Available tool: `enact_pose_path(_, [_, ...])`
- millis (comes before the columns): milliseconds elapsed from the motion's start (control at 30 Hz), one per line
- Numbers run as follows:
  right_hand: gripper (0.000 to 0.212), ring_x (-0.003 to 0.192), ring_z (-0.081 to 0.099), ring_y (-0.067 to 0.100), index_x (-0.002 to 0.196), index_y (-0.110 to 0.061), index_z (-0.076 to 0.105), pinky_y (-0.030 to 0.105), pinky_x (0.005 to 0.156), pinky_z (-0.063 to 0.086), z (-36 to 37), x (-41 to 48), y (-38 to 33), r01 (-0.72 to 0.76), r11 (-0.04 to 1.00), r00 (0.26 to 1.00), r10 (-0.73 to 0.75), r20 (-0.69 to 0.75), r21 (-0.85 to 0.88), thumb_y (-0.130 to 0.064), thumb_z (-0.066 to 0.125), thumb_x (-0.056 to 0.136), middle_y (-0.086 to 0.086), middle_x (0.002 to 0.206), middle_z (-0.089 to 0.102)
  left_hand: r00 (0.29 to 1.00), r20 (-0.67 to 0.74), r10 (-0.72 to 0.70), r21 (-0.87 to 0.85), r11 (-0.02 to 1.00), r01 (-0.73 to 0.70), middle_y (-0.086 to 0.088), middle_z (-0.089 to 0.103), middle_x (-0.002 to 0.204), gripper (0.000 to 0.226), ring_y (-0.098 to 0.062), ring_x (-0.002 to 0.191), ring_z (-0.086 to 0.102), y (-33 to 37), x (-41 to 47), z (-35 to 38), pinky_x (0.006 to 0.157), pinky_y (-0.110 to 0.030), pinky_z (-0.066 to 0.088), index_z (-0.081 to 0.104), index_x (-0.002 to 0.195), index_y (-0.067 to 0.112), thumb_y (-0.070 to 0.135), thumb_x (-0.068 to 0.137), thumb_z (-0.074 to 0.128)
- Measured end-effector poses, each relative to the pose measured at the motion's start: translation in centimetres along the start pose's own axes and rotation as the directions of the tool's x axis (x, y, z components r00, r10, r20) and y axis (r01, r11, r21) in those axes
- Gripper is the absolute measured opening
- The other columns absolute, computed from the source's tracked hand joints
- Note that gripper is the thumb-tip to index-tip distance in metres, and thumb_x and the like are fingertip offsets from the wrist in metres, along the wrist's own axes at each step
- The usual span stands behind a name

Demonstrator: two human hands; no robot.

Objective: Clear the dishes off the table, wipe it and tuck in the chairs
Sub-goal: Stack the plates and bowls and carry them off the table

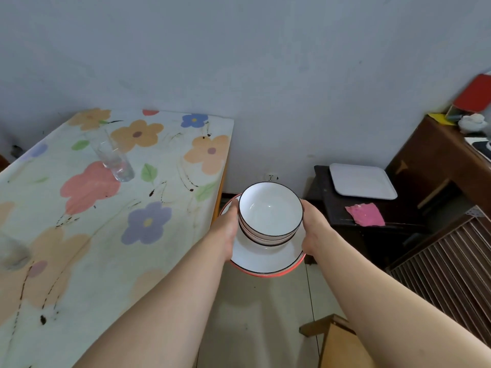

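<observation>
I carry a stack of dishes off the right side of the table (79, 261), over the floor. Stacked white bowls (270, 211) with dark rims sit on white plates (261, 257), the lowest rimmed in red. My left hand (225, 229) grips the stack's left edge and my right hand (314, 229) grips its right edge. A clear glass (114, 158) stands on the flowered tablecloth, and a second, blurred glass (13, 253) stands at the left edge.
A dark low stand (372, 216) ahead on the right bears a white tray (362, 181) and a pink cloth (366, 215). A brown cabinet (438, 171) stands at far right. A wooden chair (334, 341) shows at the bottom, a slatted wooden panel (451, 269) beside it.
</observation>
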State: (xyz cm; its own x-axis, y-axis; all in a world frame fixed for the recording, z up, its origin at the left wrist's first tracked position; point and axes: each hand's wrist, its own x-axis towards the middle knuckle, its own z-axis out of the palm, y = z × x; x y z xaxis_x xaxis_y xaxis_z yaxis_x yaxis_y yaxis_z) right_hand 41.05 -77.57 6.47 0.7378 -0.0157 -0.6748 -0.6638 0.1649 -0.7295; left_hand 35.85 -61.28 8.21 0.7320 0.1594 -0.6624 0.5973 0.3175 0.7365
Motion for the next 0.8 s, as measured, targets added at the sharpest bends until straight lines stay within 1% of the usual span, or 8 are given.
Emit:
enact_pose_path(100, [0.038, 0.100, 0.067, 0.031, 0.107, -0.019, 0.072, 0.047, 0.095, 0.049, -0.1, 1.8, -2.1, 0.011, 1.000, 1.000, -0.010, -0.025, 0.019, -0.037, 0.068, 0.073, 0.004, 0.104, 0.073, 1.000, -0.024, -0.008, 0.018, 1.000, 0.008, -0.003, 0.070, 0.108, 0.036, -0.026, 0.094, 0.066, 1.7, 2.2, 1.4, 0.063, -0.031, 0.051, 0.068, 0.107, 0.033, 0.058, 0.091, 0.047])
enact_pose_path(167, [0.037, 0.100, 0.067, 0.032, 0.106, -0.019, 0.072, 0.047, 0.093, 0.050, -0.4, 2.8, -3.3, 0.013, 1.000, 0.999, -0.013, -0.031, 0.022, -0.037, 0.066, 0.074, 0.005, 0.104, 0.073, 1.000, -0.004, -0.025, 0.014, 1.000, 0.025, -0.003, 0.071, 0.106, 0.038, -0.025, 0.089, 0.067, 2.6, 3.3, 2.5, 0.060, -0.030, 0.051, 0.068, 0.107, 0.032, 0.059, 0.090, 0.047])
enact_pose_path(267, [0.036, 0.100, 0.066, 0.032, 0.105, -0.018, 0.072, 0.045, 0.093, 0.050, -1.1, 4.8, -5.5, 0.016, 1.000, 0.999, -0.015, -0.039, 0.027, -0.036, 0.066, 0.075, 0.005, 0.104, 0.073, 0.999, 0.014, -0.050, 0.017, 0.999, 0.050, -0.005, 0.071, 0.107, 0.043, -0.029, 0.094, 0.067, 4.1, 5.3, 4.5, 0.066, -0.034, 0.054, 0.067, 0.113, 0.031, 0.061, 0.087, 0.050])
enact_pose_path(400, [0.034, 0.101, 0.066, 0.031, 0.103, -0.018, 0.072, 0.044, 0.093, 0.050, -2.8, 8.3, -8.9, 0.024, 1.000, 0.999, -0.023, -0.038, 0.018, -0.035, 0.066, 0.074, 0.005, 0.104, 0.073, 0.997, -0.003, -0.078, 0.033, 0.996, 0.078, -0.009, 0.072, 0.105, 0.049, -0.032, 0.095, 0.068, 6.1, 8.9, 8.1, 0.079, -0.043, 0.056, 0.068, 0.110, 0.026, 0.065, 0.084, 0.051])
enact_pose_path(500, [0.025, 0.092, 0.068, 0.030, 0.096, -0.018, 0.073, 0.039, 0.082, 0.054, -5.2, 11.8, -12.1, 0.040, 0.999, 0.998, -0.038, -0.046, 0.034, -0.034, 0.066, 0.077, 0.004, 0.100, 0.074, 0.998, -0.020, -0.063, 0.036, 0.997, 0.064, -0.009, 0.072, 0.104, 0.051, -0.033, 0.095, 0.067, 7.7, 12.2, 12.3, 0.084, -0.045, 0.055, 0.068, 0.108, 0.024, 0.066, 0.083, 0.053])
enact_pose_path(600, [0.015, 0.076, 0.066, 0.028, 0.083, -0.020, 0.072, 0.033, 0.070, 0.053, -7.9, 15.1, -15.3, 0.040, 0.998, 0.997, -0.036, -0.064, 0.052, -0.033, 0.064, 0.079, 0.005, 0.091, 0.074, 0.997, 0.021, -0.072, 0.038, 0.997, 0.071, -0.008, 0.072, 0.106, 0.050, -0.033, 0.097, 0.068, 9.1, 15.1, 16.7, 0.089, -0.050, 0.053, 0.068, 0.109, 0.026, 0.065, 0.082, 0.054])
enact_pose_path(733, [0.020, 0.074, 0.066, 0.027, 0.088, -0.020, 0.071, 0.031, 0.067, 0.052, -11.8, 20.0, -20.0, 0.035, 0.998, 0.996, -0.031, -0.089, 0.043, -0.037, 0.062, 0.082, 0.004, 0.083, 0.074, 0.992, 0.089, -0.086, 0.015, 0.996, 0.085, -0.005, 0.073, 0.108, 0.046, -0.031, 0.097, 0.069, 10.8, 19.3, 23.2, 0.079, -0.045, 0.057, 0.065, 0.117, 0.031, 0.061, 0.085, 0.052])
enact_pose_path(800, [0.024, 0.081, 0.067, 0.028, 0.092, -0.020, 0.072, 0.033, 0.073, 0.053, -13.5, 22.4, -21.9, 0.038, 0.998, 0.993, -0.033, -0.114, 0.042, -0.038, 0.065, 0.078, 0.003, 0.088, 0.074, 0.989, 0.100, -0.106, 0.024, 0.994, 0.104, -0.004, 0.073, 0.108, 0.046, -0.029, 0.096, 0.070, 11.6, 21.6, 25.8, 0.069, -0.040, 0.058, 0.064, 0.119, 0.032, 0.062, 0.086, 0.051])
